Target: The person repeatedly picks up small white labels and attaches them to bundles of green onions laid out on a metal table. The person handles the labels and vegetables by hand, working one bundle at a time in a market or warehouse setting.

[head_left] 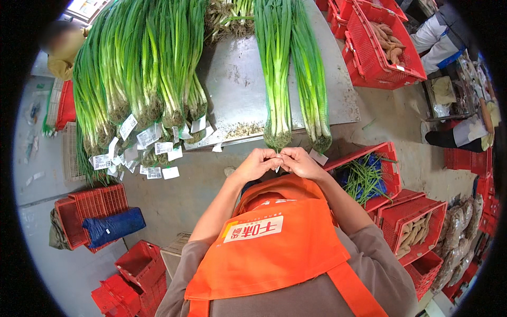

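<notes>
Both of my hands meet at the root end of a netted bunch of green onions (277,84) lying on the metal table (222,84). My left hand (259,164) and my right hand (298,161) are pinched together on a small white tag (277,168) hanging below the roots; their fingertips partly hide it. A second bunch (311,90) lies just to the right, with another white tag (319,157) at its roots. A large pile of tagged onion bunches (137,79) covers the table's left side.
Red crates of tuber-like produce (393,47) stand at upper right and lower right (412,232). A crate of loose greens (364,177) is beside my right arm. More red crates (138,267) stand at lower left. People appear at the far left (66,53) and right (433,39).
</notes>
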`<state>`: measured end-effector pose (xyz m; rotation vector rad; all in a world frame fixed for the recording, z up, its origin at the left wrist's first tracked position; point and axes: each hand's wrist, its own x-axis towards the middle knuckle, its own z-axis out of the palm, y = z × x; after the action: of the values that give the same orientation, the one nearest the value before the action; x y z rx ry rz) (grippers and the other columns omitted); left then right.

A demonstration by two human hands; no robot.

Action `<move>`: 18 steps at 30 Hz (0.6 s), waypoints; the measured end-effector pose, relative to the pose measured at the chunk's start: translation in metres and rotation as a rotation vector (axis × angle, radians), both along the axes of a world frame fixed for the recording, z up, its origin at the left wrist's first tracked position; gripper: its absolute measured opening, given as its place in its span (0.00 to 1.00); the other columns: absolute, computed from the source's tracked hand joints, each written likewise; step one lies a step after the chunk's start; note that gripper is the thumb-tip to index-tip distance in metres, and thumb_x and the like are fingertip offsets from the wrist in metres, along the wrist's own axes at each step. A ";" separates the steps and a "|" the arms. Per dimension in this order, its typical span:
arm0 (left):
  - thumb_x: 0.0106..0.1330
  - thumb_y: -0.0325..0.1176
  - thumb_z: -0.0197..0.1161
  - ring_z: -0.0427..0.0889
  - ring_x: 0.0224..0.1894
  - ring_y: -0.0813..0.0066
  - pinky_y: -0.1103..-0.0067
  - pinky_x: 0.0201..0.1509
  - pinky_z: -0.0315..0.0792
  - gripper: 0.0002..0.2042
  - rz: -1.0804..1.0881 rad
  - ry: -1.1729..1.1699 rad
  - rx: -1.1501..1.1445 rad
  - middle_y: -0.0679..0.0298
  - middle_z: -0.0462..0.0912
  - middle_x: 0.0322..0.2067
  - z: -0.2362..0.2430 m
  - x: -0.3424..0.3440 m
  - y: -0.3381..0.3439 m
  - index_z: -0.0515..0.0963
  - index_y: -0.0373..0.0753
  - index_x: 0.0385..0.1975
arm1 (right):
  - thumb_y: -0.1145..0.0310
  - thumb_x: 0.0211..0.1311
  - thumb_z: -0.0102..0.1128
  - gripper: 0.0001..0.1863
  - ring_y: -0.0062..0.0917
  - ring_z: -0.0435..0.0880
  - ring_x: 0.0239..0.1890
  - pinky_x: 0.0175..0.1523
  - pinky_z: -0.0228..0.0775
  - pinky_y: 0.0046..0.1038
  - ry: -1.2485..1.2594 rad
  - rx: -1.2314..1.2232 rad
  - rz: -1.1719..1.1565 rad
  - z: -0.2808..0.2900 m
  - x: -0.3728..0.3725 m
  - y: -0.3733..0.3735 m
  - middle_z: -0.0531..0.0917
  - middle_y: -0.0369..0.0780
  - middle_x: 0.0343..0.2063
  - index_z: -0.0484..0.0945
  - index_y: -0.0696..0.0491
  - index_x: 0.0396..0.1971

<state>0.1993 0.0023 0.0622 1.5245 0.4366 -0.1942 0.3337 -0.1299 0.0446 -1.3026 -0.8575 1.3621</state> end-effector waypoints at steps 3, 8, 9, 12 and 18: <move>0.63 0.33 0.56 0.67 0.23 0.86 0.86 0.27 0.62 0.11 0.028 -0.005 -0.149 0.71 0.72 0.19 0.004 0.001 0.006 0.73 0.36 0.21 | 0.69 0.65 0.44 0.14 0.12 0.66 0.20 0.26 0.59 0.17 0.054 0.005 0.003 0.007 0.001 0.003 0.70 0.31 0.15 0.69 0.57 0.20; 0.64 0.33 0.56 0.69 0.24 0.85 0.87 0.29 0.62 0.10 0.125 -0.082 -0.440 0.69 0.73 0.20 -0.004 -0.005 0.006 0.71 0.38 0.21 | 0.68 0.65 0.46 0.14 0.11 0.65 0.19 0.24 0.57 0.16 0.159 0.038 -0.108 0.014 -0.010 0.005 0.69 0.31 0.15 0.69 0.56 0.19; 0.64 0.33 0.56 0.68 0.24 0.85 0.87 0.28 0.62 0.10 0.165 -0.101 -0.492 0.70 0.73 0.20 -0.003 -0.006 0.004 0.72 0.38 0.21 | 0.67 0.65 0.46 0.14 0.11 0.64 0.18 0.24 0.57 0.16 0.143 0.033 -0.122 0.015 -0.011 0.005 0.69 0.31 0.14 0.69 0.56 0.19; 0.65 0.32 0.55 0.68 0.23 0.86 0.88 0.27 0.61 0.08 0.297 -0.143 -0.651 0.71 0.72 0.20 -0.002 -0.003 -0.004 0.72 0.39 0.23 | 0.66 0.65 0.47 0.14 0.11 0.63 0.17 0.23 0.56 0.16 0.201 0.022 -0.197 0.011 -0.015 0.008 0.69 0.31 0.13 0.69 0.56 0.19; 0.65 0.31 0.54 0.70 0.25 0.86 0.89 0.29 0.64 0.06 0.450 -0.342 -0.991 0.71 0.74 0.22 -0.020 -0.004 -0.018 0.72 0.39 0.26 | 0.65 0.65 0.47 0.14 0.12 0.63 0.16 0.22 0.54 0.16 0.467 0.043 -0.361 0.007 -0.023 0.009 0.69 0.31 0.14 0.69 0.54 0.20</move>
<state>0.1957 -0.0159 0.0426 0.4472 0.3176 0.1906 0.3102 -0.1204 0.0521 -0.9874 -0.3117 1.2725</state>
